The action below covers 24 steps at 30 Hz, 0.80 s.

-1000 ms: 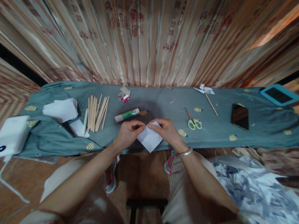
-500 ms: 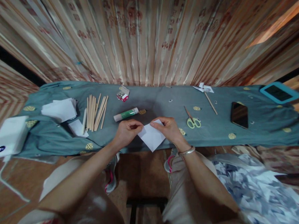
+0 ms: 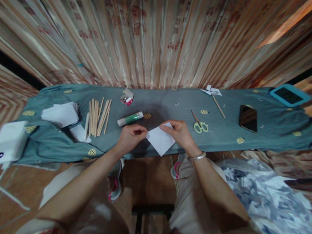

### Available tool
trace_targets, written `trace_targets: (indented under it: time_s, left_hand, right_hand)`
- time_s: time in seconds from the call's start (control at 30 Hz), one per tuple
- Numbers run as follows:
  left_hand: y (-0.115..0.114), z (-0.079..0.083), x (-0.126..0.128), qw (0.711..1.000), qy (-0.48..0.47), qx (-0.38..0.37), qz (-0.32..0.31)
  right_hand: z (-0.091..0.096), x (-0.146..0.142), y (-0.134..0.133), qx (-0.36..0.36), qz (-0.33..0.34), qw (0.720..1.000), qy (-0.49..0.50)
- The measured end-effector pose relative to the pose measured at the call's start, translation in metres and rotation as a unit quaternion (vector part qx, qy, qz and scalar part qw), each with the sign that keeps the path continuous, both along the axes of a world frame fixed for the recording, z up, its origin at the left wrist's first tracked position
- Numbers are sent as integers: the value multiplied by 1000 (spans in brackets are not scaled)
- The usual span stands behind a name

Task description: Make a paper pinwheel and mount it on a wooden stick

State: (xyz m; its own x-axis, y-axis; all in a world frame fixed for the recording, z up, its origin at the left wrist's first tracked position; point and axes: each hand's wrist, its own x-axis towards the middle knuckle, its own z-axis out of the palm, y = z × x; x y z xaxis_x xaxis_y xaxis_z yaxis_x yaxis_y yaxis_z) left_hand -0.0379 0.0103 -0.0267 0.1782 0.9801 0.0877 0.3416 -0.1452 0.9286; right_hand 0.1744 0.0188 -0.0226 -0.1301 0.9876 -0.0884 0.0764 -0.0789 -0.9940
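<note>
A square sheet of white paper (image 3: 161, 140), turned so one corner points toward me, hangs between my hands at the near edge of the table. My left hand (image 3: 132, 136) pinches its left corner between thumb and fingers. With the thumb on top, my right hand (image 3: 178, 133) grips the paper's upper right part; the fingers behind are mostly hidden. Just beyond my left hand lies a green and white glue stick (image 3: 130, 118). Scissors with pale green handles (image 3: 200, 126) lie to the right of my right hand.
On the left are wooden sticks (image 3: 98, 117), a stack of white paper (image 3: 60, 113) and a white device with a cable (image 3: 8, 142). A small box of pins (image 3: 127, 97), a paper pinwheel on a stick (image 3: 211, 91), a phone (image 3: 248, 118) and a blue-framed tablet (image 3: 290, 94) lie farther back and right.
The paper has shifted slightly to the right with my right hand, and more of it shows between the hands. Both hands keep hold of it. The view has moved a little.
</note>
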Motion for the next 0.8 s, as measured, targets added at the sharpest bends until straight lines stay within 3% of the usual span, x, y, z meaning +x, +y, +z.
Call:
trace_targets:
  time_s: [0.37, 0.57, 0.8]
  left_hand:
    - [2, 3, -3, 1000, 18, 2, 7]
    - [5, 0, -6, 998, -26, -20, 47]
    - [1, 2, 4, 999, -18, -19, -34]
  right_hand:
    - [-2, 4, 1, 2, -23, 1000, 12]
    - [-2, 9, 2, -8, -48, 999, 20]
    - [1, 0, 2, -9, 0, 1000, 17]
